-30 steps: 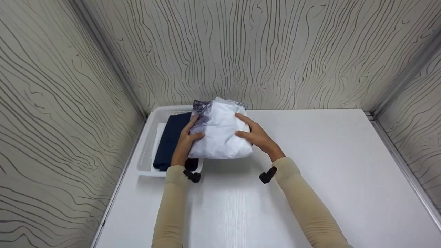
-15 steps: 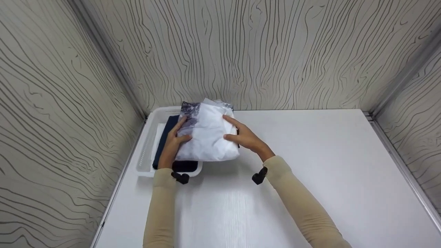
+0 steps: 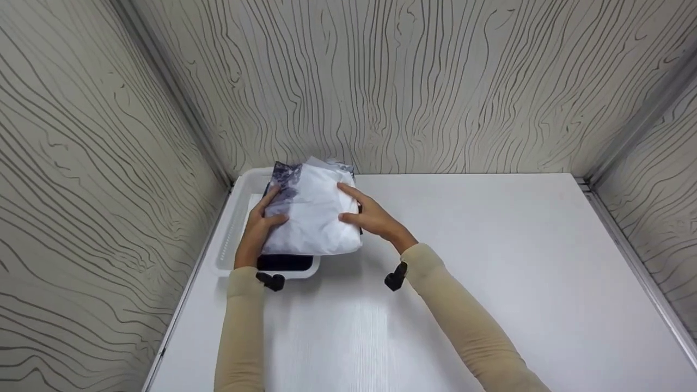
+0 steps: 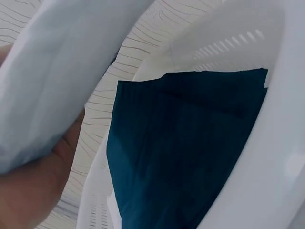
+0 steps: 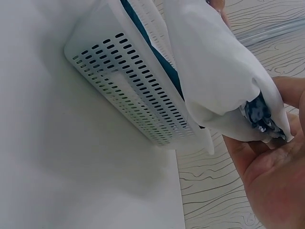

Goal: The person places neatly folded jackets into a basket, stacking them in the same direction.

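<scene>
Both my hands hold a folded white cloth with a dark floral print (image 3: 316,218), raised over a white plastic basket (image 3: 220,250). My left hand (image 3: 256,228) grips its left side, thumb on top. On the opposite side my right hand (image 3: 378,218) grips it the same way; the right wrist view shows the printed fabric (image 5: 259,117) tucked inside the fold. Below, in the basket, lies a folded dark blue cloth (image 4: 176,143), mostly covered in the head view. A bit of white (image 3: 254,200) shows beside it.
The basket stands at the back left of a white table (image 3: 490,272), close to the left wall (image 3: 109,190) and the back wall (image 3: 408,87). Its side (image 5: 138,90) is perforated. A black wrist camera (image 3: 395,276) sits at each cuff.
Both hands have carried the white cloth leftward and slightly toward me, from the basket's right side to over it. More of the dark blue cloth is now covered in the head view.
</scene>
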A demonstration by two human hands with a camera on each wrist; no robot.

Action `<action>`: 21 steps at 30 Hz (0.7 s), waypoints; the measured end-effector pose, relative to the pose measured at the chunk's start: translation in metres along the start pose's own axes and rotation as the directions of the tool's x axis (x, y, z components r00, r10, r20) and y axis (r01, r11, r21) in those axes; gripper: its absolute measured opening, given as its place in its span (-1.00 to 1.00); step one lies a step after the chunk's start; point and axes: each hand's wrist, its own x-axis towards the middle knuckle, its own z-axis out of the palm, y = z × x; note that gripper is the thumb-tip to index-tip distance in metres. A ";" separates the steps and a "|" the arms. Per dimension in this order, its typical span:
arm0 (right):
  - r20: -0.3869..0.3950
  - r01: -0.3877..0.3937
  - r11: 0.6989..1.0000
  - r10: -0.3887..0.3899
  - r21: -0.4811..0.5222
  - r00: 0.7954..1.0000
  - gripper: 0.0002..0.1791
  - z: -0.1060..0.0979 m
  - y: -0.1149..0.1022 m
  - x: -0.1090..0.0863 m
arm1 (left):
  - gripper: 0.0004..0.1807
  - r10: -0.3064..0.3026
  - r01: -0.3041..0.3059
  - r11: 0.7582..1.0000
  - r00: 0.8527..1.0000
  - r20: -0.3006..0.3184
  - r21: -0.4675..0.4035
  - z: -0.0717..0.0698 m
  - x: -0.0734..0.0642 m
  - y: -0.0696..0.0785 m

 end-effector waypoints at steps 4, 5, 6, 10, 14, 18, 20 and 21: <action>-0.007 0.003 1.000 -0.003 0.002 1.000 -0.08 0.006 0.001 0.006 | -0.11 -0.001 0.001 1.000 1.000 -0.014 0.016 -0.007 0.000 0.001; -0.008 0.004 1.000 -0.004 0.003 1.000 -0.09 0.008 0.000 0.007 | -0.10 -0.003 0.004 1.000 1.000 -0.020 0.023 -0.009 0.000 0.002; -0.010 0.007 1.000 -0.007 0.002 1.000 -0.09 0.009 0.000 0.008 | -0.10 -0.007 0.007 1.000 1.000 -0.026 0.030 -0.010 0.000 0.002; -0.012 0.001 1.000 -0.001 -0.013 1.000 -0.09 0.016 -0.002 0.012 | -0.09 -0.018 0.020 0.998 0.999 -0.033 0.052 -0.018 -0.001 0.002; 0.000 -0.009 1.000 0.009 -0.008 1.000 -0.08 0.023 -0.004 0.015 | -0.08 -0.026 0.028 0.998 0.999 -0.035 0.063 -0.025 -0.003 0.002; 0.010 -0.012 1.000 0.012 0.015 1.000 -0.08 0.028 -0.004 0.017 | -0.07 -0.036 0.038 0.996 0.999 -0.032 0.078 -0.030 -0.004 0.004; 0.015 -0.012 1.000 0.012 0.025 1.000 -0.08 0.030 -0.004 0.018 | -0.06 -0.043 0.046 0.995 0.999 -0.032 0.087 -0.031 -0.004 0.004; 0.019 -0.009 0.999 0.009 0.033 1.000 -0.08 0.031 -0.004 0.018 | -0.06 -0.048 0.051 0.994 0.998 -0.031 0.093 -0.032 -0.004 0.004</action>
